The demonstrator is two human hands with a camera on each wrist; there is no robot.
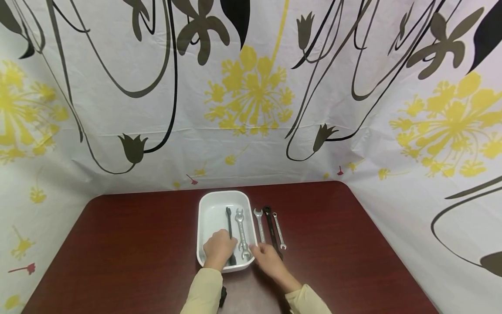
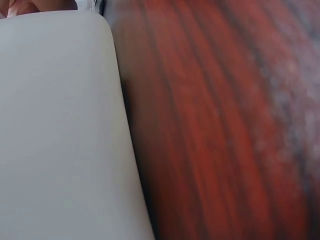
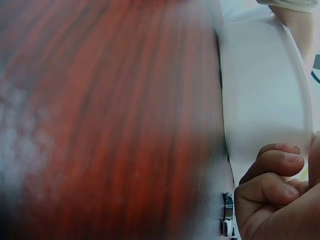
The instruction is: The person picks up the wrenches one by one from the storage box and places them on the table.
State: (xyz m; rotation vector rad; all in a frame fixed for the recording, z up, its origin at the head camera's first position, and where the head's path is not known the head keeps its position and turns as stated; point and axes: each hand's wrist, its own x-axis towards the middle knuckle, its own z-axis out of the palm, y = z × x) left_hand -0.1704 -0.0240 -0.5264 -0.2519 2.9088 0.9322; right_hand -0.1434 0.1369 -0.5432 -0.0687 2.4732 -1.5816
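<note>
Cream sleeves (image 1: 201, 292) front a round-cornered tray (image 1: 210, 226), right fingers (image 3: 265, 190) curled, left hand (image 1: 220, 247) rounded, both grips unclear.

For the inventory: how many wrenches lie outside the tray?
3, right of the tray: larger silver wrench nearest, black wrench in the middle, small silver wrench farthest. The right hand may hide others.

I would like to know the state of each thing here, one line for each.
White tray: upright, uncovered, partly filled.
Left hand: inside the tray, grip unclear.
Right hand: fingers curled by the tray's right rim, grip unclear.
Dark tool inside: lying, partly covered.
Silver wrenches inside: lying close together.
Silver wrench outside: lying, near end hidden.
Black wrench: lying outside.
Small wrench: lying outside.
</note>
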